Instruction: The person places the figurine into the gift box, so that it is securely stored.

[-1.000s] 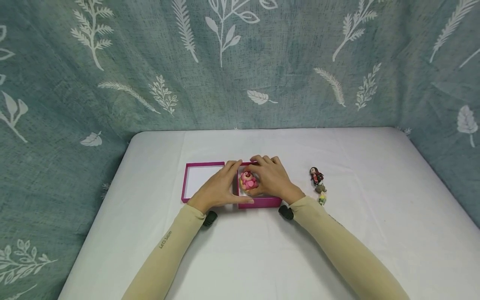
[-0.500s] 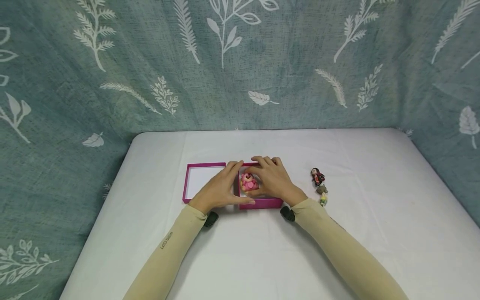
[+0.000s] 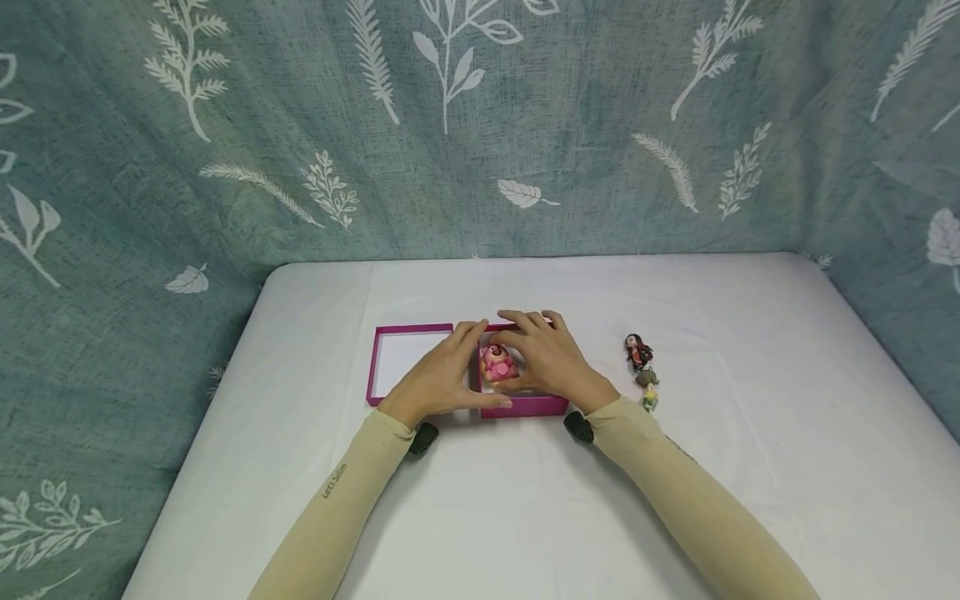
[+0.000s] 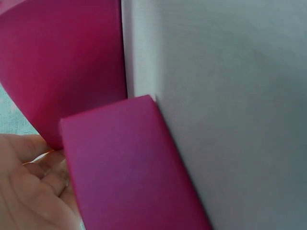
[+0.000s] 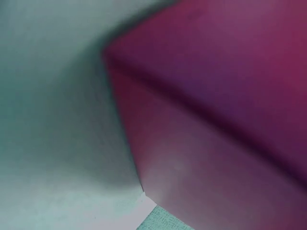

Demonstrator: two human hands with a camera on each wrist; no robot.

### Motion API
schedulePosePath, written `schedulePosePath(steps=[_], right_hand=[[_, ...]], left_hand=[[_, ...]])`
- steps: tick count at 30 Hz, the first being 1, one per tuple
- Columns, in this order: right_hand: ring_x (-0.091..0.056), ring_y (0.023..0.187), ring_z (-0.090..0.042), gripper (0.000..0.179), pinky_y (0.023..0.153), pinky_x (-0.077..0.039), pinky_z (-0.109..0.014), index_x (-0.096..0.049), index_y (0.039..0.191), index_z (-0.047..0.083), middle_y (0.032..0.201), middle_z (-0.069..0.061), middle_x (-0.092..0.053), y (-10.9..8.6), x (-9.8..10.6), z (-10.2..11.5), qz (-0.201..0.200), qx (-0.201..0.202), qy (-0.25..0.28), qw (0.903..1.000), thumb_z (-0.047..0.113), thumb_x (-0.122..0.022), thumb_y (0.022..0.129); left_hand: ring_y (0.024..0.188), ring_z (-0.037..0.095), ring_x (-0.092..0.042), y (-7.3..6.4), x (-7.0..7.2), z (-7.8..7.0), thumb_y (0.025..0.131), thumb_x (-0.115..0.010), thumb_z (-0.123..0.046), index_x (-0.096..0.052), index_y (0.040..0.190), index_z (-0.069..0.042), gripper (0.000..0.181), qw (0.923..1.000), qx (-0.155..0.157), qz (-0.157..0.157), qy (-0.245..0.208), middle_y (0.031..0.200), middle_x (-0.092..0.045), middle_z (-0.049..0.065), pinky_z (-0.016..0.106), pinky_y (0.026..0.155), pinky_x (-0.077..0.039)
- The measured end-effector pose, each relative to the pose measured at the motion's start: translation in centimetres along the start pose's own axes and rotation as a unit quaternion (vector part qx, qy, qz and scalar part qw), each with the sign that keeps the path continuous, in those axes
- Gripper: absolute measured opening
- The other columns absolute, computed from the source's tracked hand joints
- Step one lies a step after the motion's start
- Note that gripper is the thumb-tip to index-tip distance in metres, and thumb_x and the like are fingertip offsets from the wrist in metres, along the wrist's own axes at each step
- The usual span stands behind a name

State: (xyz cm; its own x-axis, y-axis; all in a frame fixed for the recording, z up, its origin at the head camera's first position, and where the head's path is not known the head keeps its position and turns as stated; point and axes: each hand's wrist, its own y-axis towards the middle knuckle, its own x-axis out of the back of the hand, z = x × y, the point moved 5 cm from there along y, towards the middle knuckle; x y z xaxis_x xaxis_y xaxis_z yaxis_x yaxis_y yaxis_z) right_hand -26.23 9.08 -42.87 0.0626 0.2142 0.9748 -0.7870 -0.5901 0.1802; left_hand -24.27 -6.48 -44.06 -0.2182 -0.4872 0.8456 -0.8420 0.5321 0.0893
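Observation:
A magenta box (image 3: 525, 407) with a pale inside lies open on top. In it sits a pink bear figurine (image 3: 498, 364). My right hand (image 3: 551, 358) reaches over the box, its thumb and forefinger gripping the figurine from the right. With thumb at the front and fingers at the back, my left hand (image 3: 438, 375) holds the box's left side. In the left wrist view the left hand (image 4: 36, 184) shows partly behind magenta walls (image 4: 129, 163). The right wrist view shows magenta box sides (image 5: 192, 158); no fingers are visible there.
A magenta-edged lid (image 3: 371, 367) with a white inside lies left of the box. Right of the right hand stand a dark-haired figurine (image 3: 638, 352), a small grey-brown item (image 3: 647, 377) and a green-yellow figurine (image 3: 650, 397). A white cloth (image 3: 495, 500) covers the table.

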Motion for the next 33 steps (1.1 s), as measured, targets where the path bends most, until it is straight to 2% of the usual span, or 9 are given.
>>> schedulePosePath(steps=[5,10,13,18,21,25,29,33], right_hand=[[-0.047,0.131,-0.031,0.068,0.113,-0.022,-0.060,-0.065,0.127,0.026,0.148,-0.008,-0.046,-0.1,0.5,-0.1,-0.015,0.009,0.027,0.9995,0.058,-0.082,0.069],[-0.045,0.133,-0.032,0.070,0.112,-0.022,-0.059,-0.063,0.130,0.023,0.148,-0.008,-0.047,-0.9,2.3,-0.7,-0.048,0.010,0.060,0.9970,0.054,-0.083,0.070],[-0.045,0.133,-0.033,0.069,0.111,-0.022,-0.060,-0.063,0.129,0.023,0.147,-0.009,-0.047,-1.9,3.5,-1.5,-0.066,0.011,0.082,0.9944,0.052,-0.084,0.070],[-0.041,0.134,-0.035,0.068,0.110,-0.023,-0.060,-0.062,0.131,0.021,0.147,-0.010,-0.046,-4.5,5.0,-3.2,-0.072,0.014,0.125,0.9894,0.046,-0.085,0.072],[-0.041,0.134,-0.036,0.069,0.108,-0.025,-0.060,-0.060,0.133,0.019,0.146,-0.011,-0.046,-6.2,5.5,-4.6,-0.062,0.005,0.146,0.9873,0.041,-0.086,0.073],[-0.037,0.135,-0.038,0.069,0.107,-0.025,-0.061,-0.058,0.135,0.019,0.148,-0.012,-0.043,-8.4,5.6,-6.3,-0.021,-0.025,0.165,0.9857,0.037,-0.085,0.075],[-0.034,0.137,-0.041,0.069,0.107,-0.024,-0.064,-0.059,0.134,0.015,0.147,-0.014,-0.044,-10.2,4.9,-7.2,0.023,-0.038,0.167,0.9850,0.039,-0.085,0.075],[-0.034,0.137,-0.044,0.062,0.107,-0.024,-0.066,-0.064,0.126,0.008,0.143,-0.017,-0.050,-11.1,3.9,-7.5,0.049,-0.046,0.156,0.9855,0.036,-0.085,0.075]], left_hand=[[0.132,0.022,-0.047,-0.1,0.1,0.1,0.068,-0.066,-0.080,-0.022,0.156,-0.010,0.121,1.0000,-0.001,-0.001,0.004,0.153,-0.033,0.004,0.043,0.106,-0.045],[0.128,0.021,-0.050,-0.1,0.2,0.1,0.068,-0.067,-0.079,-0.022,0.156,-0.009,0.121,1.0000,-0.004,-0.007,0.001,0.151,-0.035,0.004,0.042,0.105,-0.046],[0.129,0.021,-0.049,-0.1,0.2,0.1,0.069,-0.068,-0.078,-0.022,0.156,-0.010,0.120,1.0000,-0.002,-0.003,-0.003,0.151,-0.035,0.004,0.042,0.105,-0.046],[0.133,0.020,-0.047,0.0,0.0,0.1,0.069,-0.068,-0.078,-0.021,0.157,-0.011,0.120,1.0000,0.001,0.006,0.000,0.152,-0.034,0.003,0.041,0.108,-0.044],[0.134,0.020,-0.046,0.0,0.0,0.0,0.068,-0.068,-0.079,-0.021,0.157,-0.013,0.120,1.0000,0.001,0.005,0.000,0.152,-0.034,0.003,0.040,0.109,-0.043],[0.134,0.020,-0.045,0.0,0.0,0.0,0.068,-0.068,-0.078,-0.021,0.157,-0.013,0.120,1.0000,0.001,0.004,-0.004,0.152,-0.034,0.003,0.041,0.109,-0.042],[0.134,0.021,-0.045,0.0,-0.1,0.1,0.068,-0.068,-0.079,-0.022,0.156,-0.011,0.121,1.0000,-0.001,0.003,-0.004,0.152,-0.034,0.004,0.041,0.109,-0.043],[0.135,0.022,-0.045,0.0,0.0,0.1,0.068,-0.068,-0.079,-0.023,0.156,-0.011,0.120,1.0000,-0.003,0.000,-0.002,0.152,-0.034,0.004,0.041,0.109,-0.043]])
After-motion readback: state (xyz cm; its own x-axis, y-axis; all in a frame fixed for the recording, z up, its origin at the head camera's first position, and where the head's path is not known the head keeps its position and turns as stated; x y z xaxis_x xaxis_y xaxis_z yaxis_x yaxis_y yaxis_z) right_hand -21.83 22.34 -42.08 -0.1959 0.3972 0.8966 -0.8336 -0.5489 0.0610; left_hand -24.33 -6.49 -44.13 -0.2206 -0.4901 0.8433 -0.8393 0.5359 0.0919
